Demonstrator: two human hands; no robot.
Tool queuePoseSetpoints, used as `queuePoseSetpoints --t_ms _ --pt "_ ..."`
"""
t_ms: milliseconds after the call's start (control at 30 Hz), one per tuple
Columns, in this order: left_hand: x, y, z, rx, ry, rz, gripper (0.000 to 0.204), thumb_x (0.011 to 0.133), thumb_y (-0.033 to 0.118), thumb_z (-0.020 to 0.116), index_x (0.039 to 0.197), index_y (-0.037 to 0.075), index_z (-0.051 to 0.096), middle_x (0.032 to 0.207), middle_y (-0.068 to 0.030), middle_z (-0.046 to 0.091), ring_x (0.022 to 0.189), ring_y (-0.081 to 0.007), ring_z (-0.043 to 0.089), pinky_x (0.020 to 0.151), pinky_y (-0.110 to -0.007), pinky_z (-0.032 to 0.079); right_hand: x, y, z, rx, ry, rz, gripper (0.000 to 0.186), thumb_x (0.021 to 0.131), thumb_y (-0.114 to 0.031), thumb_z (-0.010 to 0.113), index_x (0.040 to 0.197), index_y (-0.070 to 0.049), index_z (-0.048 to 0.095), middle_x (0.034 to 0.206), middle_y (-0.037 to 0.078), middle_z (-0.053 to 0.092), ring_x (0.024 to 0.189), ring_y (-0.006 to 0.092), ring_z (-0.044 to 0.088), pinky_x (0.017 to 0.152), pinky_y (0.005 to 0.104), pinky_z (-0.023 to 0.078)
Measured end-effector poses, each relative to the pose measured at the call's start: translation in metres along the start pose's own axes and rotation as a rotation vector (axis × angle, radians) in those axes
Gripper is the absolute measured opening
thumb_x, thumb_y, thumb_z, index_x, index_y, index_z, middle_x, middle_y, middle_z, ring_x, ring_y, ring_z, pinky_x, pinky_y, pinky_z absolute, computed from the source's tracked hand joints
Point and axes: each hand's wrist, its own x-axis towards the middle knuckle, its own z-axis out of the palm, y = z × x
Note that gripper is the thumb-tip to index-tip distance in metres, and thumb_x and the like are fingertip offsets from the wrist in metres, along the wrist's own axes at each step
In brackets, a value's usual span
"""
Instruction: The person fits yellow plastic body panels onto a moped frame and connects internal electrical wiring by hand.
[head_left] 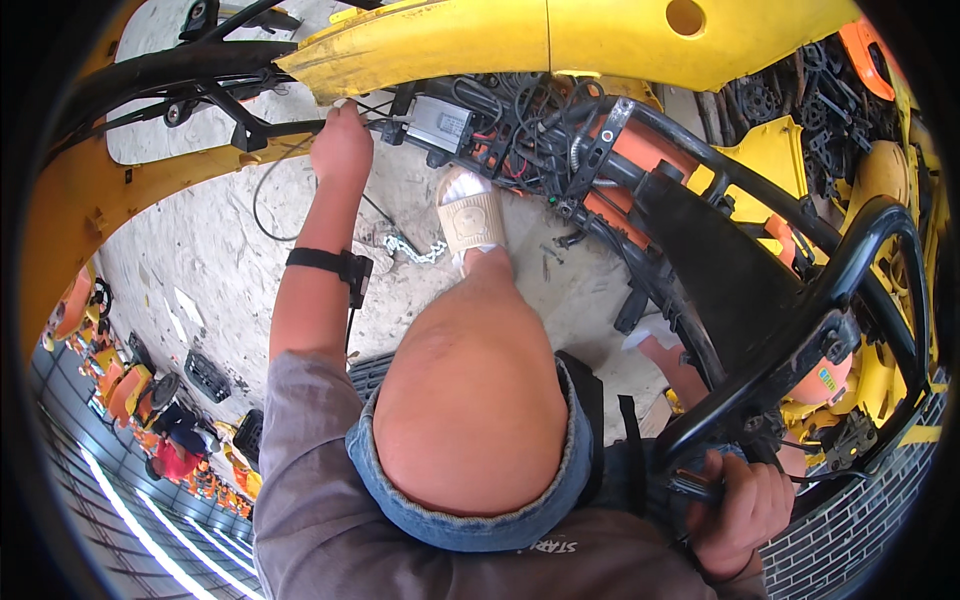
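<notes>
My left hand (341,145) is closed on a thin black cable (262,205) below a yellow body panel (430,45); its fingertips are partly hidden. The cable hangs in a loop beside the wrist. Just right of that hand, a silver box (438,124) sits on a black tubular vehicle frame (790,350), next to a tangle of wires (525,120). At the lower right, my right hand (742,510) has its fingers curled around a short black cylindrical part (695,487) beside the frame's bent tube. What kind of part that is cannot be made out.
A white chain (415,250) and small dark pieces (570,240) lie on the concrete floor (225,240). Yellow panels (770,155) and black metal parts (830,110) are piled at the right. A black crate (207,376) and a person in red (180,455) are at the left.
</notes>
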Motion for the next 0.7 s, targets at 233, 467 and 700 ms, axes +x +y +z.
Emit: queuePoseSetpoints --t_ms 233,467,700 --pt "-0.025 0.010 -0.020 -0.189 -0.249 -0.080 0.031 0.097 0.034 0.058 0.096 0.007 0.073 0.094 -0.0203 0.072 0.091 -0.0413 0.068 0.079 -0.052 0.054 0.001 0.004 0.001 -0.001 0.026 0.000 0.014 0.090 -0.012 0.069 0.094 -0.001 0.062 0.069 0.011 0.053 0.057 0.0294 0.053 0.055 0.0417 0.038" --pt "-0.042 0.020 -0.022 -0.295 -0.111 -0.045 0.027 0.095 0.024 0.054 0.097 0.003 0.071 0.089 -0.0261 0.070 0.090 -0.0424 0.068 0.081 -0.051 0.054 -0.002 0.005 0.010 -0.070 0.147 -0.044 0.015 0.091 -0.015 0.069 0.090 -0.001 0.063 0.067 0.013 0.053 0.059 0.0316 0.057 0.057 0.0404 0.044" --pt "-0.070 0.004 -0.071 -0.536 -0.619 -0.032 0.030 0.093 0.018 0.051 0.089 -0.006 0.068 0.077 -0.0239 0.071 0.071 -0.0381 0.071 0.073 -0.047 0.055 0.006 -0.006 -0.006 -0.125 0.209 -0.046 0.024 0.100 -0.025 0.054 0.085 -0.010 0.066 0.065 0.004 0.054 0.054 0.0233 0.056 0.048 0.0369 0.041"
